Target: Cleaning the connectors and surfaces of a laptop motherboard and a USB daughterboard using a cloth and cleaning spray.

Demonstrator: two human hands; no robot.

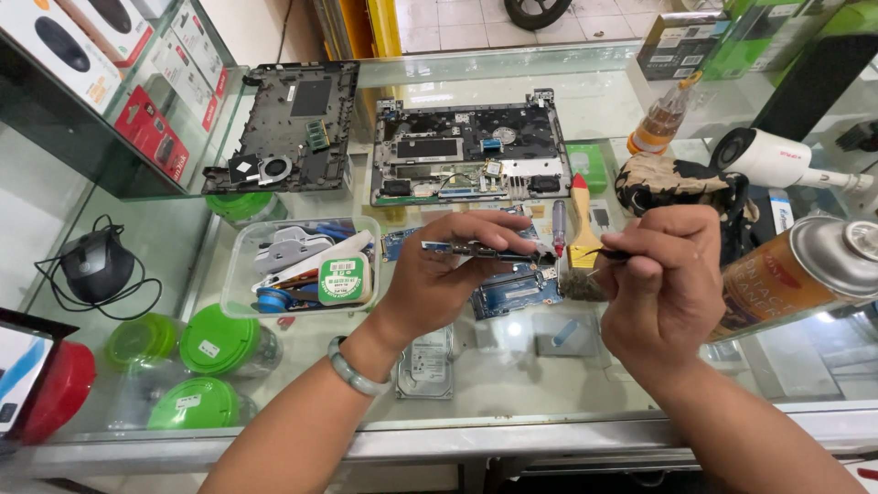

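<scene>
My left hand [444, 274] grips a blue circuit board [480, 249] edge-on above the glass counter [512, 384]. My right hand [663, 274] is closed on a thin dark tool [596, 257] whose tip points at the board's right end. A second blue board [517, 288] lies flat on the glass just under the held one. Behind the hands lie an opened laptop base [471, 155] and its detached bottom cover [293, 123].
A clear plastic tub [240, 274] of parts sits left of my hands. A red-tipped screwdriver [559, 229] and a brush [583, 229] lie nearby. A spray can [796, 270] lies at right, a white camera [768, 157] behind it. Green lids [215, 340] and a mouse [96, 265] show beneath the glass.
</scene>
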